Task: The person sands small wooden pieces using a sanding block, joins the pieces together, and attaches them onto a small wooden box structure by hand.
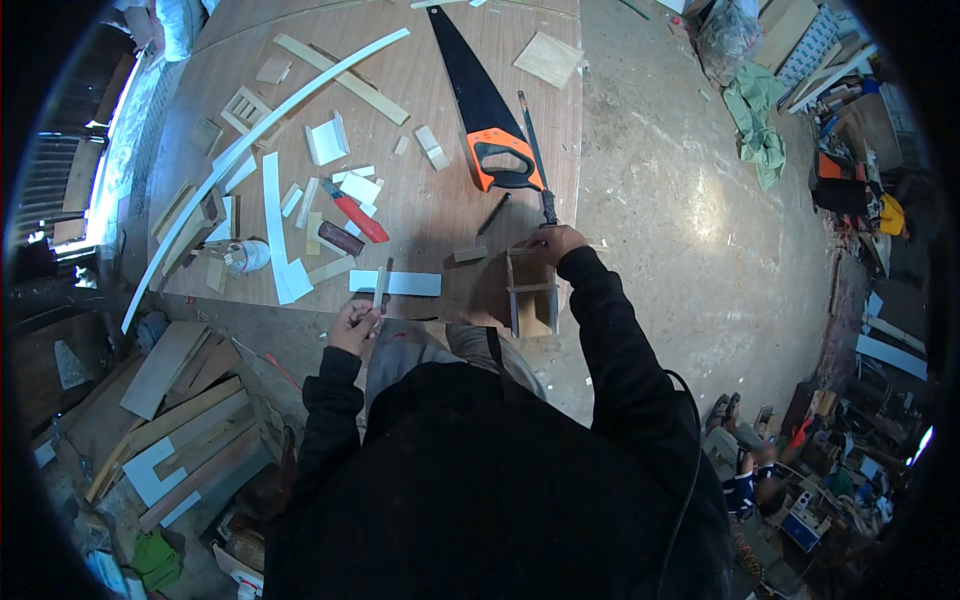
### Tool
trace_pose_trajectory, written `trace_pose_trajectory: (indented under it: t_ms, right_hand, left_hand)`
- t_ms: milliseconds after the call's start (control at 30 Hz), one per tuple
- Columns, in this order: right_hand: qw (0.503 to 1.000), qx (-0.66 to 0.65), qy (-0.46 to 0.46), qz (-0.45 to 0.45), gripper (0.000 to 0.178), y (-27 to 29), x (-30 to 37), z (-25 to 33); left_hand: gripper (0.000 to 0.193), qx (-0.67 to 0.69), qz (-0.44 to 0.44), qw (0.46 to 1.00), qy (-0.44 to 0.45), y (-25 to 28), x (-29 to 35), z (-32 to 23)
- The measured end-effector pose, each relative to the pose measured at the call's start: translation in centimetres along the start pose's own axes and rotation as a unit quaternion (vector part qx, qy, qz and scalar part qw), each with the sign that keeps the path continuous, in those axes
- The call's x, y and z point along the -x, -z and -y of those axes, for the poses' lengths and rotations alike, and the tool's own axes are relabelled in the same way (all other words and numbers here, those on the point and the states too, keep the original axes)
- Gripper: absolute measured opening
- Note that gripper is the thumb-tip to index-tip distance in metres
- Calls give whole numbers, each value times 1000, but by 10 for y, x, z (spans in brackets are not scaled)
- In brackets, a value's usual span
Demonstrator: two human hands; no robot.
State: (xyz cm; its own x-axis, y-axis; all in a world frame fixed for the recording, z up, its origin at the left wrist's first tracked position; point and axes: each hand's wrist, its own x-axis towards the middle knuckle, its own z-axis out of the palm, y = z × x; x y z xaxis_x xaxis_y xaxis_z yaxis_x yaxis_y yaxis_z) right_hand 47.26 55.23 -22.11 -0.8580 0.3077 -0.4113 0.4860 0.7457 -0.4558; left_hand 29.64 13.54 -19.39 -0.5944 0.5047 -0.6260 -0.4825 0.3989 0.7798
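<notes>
My left hand (353, 325) pinches a thin wooden strip (381, 287) at the table's front edge, over a white rectangular board (415, 284). To the right, my right hand (554, 243) has its fingers closed at the far end of a small open wooden box (532, 272) with a divider across it. The box reaches over the table's near edge. Just beyond that hand lies a long dark tool, seemingly a file (534, 145), its handle close to the knuckles; whether they touch is unclear. A short wood block (469, 255) rests left of the box.
On the table (440, 215) lie an orange-handled handsaw (497, 158), a red-handled cutter (358, 214), a black pen-like stick (494, 213), a long curved white strip (250, 138), a jar (247, 256) and several wood offcuts. Stacked boards (190, 430) fill the floor at left. A person (755, 475) is at lower right.
</notes>
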Motion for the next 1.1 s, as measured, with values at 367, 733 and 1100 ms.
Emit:
trace_pose_trajectory:
  t_ms: [367,733,1100]
  right_hand:
    - [998,-3,63,5,18,8,1,12]
    - [996,-55,24,-66,21,16,-6,52]
    - [990,31,136,-31,26,-53,-83,137]
  left_hand:
    - [18,-2,-28,999,-22,-9,6,-10]
    - [18,29,-53,998,-34,15,21,-1]
    - [17,-41,-28,998,-23,50,7,4]
